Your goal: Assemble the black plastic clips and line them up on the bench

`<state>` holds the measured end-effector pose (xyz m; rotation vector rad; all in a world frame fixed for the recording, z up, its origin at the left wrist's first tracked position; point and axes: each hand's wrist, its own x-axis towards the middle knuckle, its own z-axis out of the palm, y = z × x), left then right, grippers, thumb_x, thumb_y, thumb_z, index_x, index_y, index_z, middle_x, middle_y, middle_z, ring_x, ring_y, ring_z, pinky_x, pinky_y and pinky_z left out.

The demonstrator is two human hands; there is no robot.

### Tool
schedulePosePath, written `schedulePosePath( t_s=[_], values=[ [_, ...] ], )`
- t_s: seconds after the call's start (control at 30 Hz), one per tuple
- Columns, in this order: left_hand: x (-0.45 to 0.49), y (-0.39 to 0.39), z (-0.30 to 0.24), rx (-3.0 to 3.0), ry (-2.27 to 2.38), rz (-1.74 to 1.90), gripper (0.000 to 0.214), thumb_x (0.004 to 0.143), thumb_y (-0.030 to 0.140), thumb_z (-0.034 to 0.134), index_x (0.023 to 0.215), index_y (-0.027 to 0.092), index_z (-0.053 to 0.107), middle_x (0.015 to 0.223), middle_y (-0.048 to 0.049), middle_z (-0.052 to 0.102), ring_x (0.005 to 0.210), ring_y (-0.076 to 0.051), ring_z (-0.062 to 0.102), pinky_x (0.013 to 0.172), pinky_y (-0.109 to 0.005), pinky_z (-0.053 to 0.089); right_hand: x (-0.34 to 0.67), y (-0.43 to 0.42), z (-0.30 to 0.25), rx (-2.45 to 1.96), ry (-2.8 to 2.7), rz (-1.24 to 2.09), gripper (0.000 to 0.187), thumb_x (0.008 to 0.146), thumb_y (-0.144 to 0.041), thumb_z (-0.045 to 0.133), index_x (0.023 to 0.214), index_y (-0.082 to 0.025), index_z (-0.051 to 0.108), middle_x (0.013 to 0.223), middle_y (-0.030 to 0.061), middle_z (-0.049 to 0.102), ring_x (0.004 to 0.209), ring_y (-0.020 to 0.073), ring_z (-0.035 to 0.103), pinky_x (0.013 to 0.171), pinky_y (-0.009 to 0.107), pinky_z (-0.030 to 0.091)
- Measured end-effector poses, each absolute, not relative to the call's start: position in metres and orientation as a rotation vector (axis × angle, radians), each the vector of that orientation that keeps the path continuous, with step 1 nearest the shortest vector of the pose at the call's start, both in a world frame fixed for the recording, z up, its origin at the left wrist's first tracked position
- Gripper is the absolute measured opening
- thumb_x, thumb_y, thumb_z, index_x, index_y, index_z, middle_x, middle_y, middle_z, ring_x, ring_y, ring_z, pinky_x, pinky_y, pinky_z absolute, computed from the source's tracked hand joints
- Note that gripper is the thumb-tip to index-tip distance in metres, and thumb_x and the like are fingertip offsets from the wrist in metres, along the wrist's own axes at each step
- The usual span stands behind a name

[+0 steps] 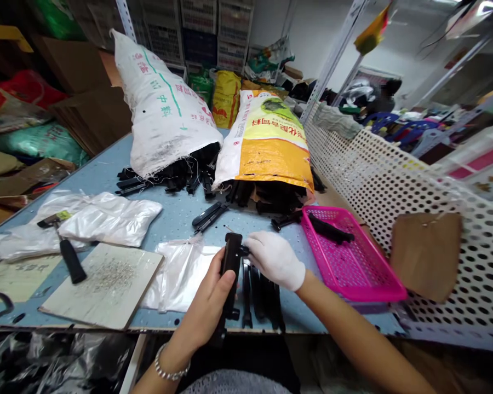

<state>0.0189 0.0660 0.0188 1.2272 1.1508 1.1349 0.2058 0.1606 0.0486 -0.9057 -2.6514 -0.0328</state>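
One counter (102,164) carries two large sacks (168,120), one pink basket (367,298), one hammer (72,261), one board (74,307). One left hand (207,303) and one right hand (276,260) touch one black part (233,254); the heaped ones can't be counted.

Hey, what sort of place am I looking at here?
It looks like a small workshop, perhaps for hand assembly: a white sack has black parts at its mouth, a hammer lies nearby, and crates are stacked behind.
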Motion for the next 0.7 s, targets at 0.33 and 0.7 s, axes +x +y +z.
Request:
schedulePosePath(
  t_s=[0.33, 0.7],
  values=[
    [0.021, 0.060, -0.004, 1.610, 1.386, 0.941, 0.064, 0.098, 0.045, 0.043, 0.154, 0.023, 0.021, 0.157, -0.0138, 0.033, 0.144, -0.030, 0.032, 0.118, -0.050, 0.026, 0.219, 0.154, 0.036, -0.959, -2.941, 0.342, 0.040, 0.103, -0.041, 0.034, 0.089, -0.016, 0.062, 0.078, 0.0059, 0.068, 0.065, 0.0157, 0.059, 0.060, 0.027, 0.036],
    [0.029, 0.070, -0.013, 1.216, 1.282, 1.109, 0.058, 0.094, 0.050, 0.049, 0.145, 0.027, 0.034, 0.112, -0.0072, 0.058, 0.098, -0.024, 0.060, 0.087, -0.040, 0.051, 0.189, 0.059, -0.004, -1.068, -2.948, 0.589, 0.046, 0.103, -0.043, 0.033, 0.083, -0.016, 0.064, 0.077, 0.0057, 0.068, 0.064, 0.0176, 0.061, 0.058, 0.028, 0.036]
  ],
)
